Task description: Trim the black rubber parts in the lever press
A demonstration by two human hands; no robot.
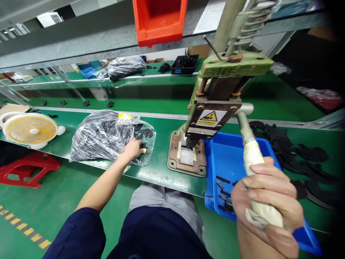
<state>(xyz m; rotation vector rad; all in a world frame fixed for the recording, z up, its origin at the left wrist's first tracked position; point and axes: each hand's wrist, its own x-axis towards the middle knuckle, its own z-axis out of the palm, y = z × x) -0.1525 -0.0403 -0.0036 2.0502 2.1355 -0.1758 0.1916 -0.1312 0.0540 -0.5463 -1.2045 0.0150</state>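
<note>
1. Left hand (134, 148): at mouth of clear plastic bag (94, 138) of black curved parts (146, 132); grip unclear.
2. Right hand (272, 194): wrapped round cream tape-wrapped lever (252, 153) of green metal press (237, 68), right of bag.

Here's the clear plastic bag (98, 135), slumped and bulging with dark curved pieces (147, 133), its mouth facing the green press (217, 102), whose pale-wrapped handle (252, 153) slants down to the right!

Well left of my left grip (133, 148) I see a fan (32, 131) and a red stool (44, 163); beyond and above that grip, an orange bin (161, 34).
</note>
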